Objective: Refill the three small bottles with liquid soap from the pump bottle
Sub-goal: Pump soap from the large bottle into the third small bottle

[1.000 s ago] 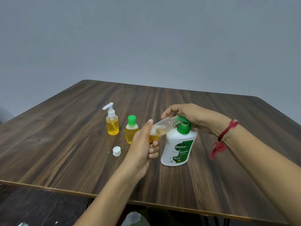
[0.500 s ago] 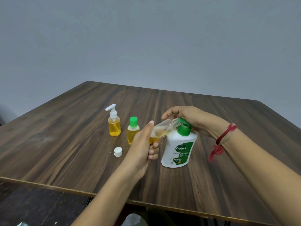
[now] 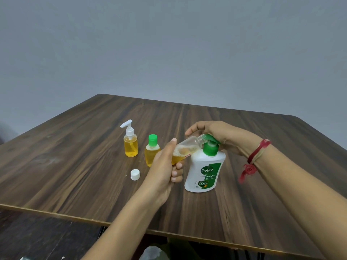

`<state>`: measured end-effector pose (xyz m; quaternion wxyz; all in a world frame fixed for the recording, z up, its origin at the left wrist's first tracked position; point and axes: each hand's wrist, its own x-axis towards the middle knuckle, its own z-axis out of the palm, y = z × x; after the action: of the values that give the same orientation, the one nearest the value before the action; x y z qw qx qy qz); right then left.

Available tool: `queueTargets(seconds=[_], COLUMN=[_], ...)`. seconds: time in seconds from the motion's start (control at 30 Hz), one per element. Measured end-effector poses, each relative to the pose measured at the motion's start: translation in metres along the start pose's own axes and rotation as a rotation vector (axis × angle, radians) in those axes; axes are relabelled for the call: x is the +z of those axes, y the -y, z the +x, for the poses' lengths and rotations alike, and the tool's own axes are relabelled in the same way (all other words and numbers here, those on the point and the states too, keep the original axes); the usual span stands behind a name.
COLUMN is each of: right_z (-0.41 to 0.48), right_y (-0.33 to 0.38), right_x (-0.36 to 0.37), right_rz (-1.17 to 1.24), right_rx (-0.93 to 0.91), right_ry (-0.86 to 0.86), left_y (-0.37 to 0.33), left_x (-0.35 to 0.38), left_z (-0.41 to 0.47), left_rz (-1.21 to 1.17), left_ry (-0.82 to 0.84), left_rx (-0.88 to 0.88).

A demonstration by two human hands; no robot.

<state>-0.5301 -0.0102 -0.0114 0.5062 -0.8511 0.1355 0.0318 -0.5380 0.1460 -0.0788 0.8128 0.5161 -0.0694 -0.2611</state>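
Left hand: your left hand [image 3: 163,171] grips the open small bottle [image 3: 187,147] round its lower half, fingers curled, thumb up along its side.
Open small bottle: tilted and held off the table [image 3: 75,166], with its mouth at the nozzle of the pump bottle [image 3: 205,171]. Frothy amber soap is pooled at its low end.
Right hand: your right hand [image 3: 221,136] lies on top of the green pump head [image 3: 211,149], fingers gently arched and clasping nothing.
Pump bottle: upright on the table, just right of your left hand.
Other bottles: the white-pump small bottle [image 3: 130,145] and the green-capped small bottle [image 3: 150,154] stand upright side by side, left of your hands. Both hold amber soap.
White cap [image 3: 135,174]: loose on the table, in front of those two.
Wrist: red thread [image 3: 257,152] on your right wrist.
Change since half a second ago: none visible; hands, bottle tilt and standing items keep their places.
Soap level change: cannot tell.
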Motion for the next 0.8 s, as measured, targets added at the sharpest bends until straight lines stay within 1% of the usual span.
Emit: queueTargets(seconds=[0.1,0.17,0.3,0.37,0.47,0.53,0.63,0.8], right_z=[0.0018,0.0040,-0.0034,-0.0011,0.0057,0.0059,0.0049,0.0047], right_y=[-0.0042,-0.0025,-0.0032,-0.0032,0.0003,-0.0003,-0.0010,-0.0019], right_x=[-0.0007,-0.0034,0.0012,0.0004,-0.0021,0.0005,0.0009,-0.0012], right_rz=[-0.018,-0.070,0.054,0.067,0.003,0.032,0.007,-0.039], right_rx=[0.007,-0.006,-0.010,-0.006,-0.012,-0.006,-0.007,-0.036], right_ry=[0.036,0.015,0.042,0.057,0.016,0.007,0.018,-0.035], left_y=[0.0024,0.0030,0.0040,0.0051,0.0058,0.0066,0.0076,0.0059], left_x=[-0.0011,0.0001,-0.0015,-0.0019,-0.0015,-0.0030,-0.0018,0.0017], left_z=[-0.0009,-0.0015,0.0012,0.0009,0.0003,0.0020,0.0025,0.0025], left_rz=[-0.003,-0.004,-0.028,-0.024,-0.021,-0.029,-0.029,-0.013], left_ry=[0.009,0.029,-0.008,0.006,0.025,0.002,0.004,-0.016], left_rx=[-0.007,-0.007,-0.002,-0.010,-0.016,-0.015,-0.012,0.002])
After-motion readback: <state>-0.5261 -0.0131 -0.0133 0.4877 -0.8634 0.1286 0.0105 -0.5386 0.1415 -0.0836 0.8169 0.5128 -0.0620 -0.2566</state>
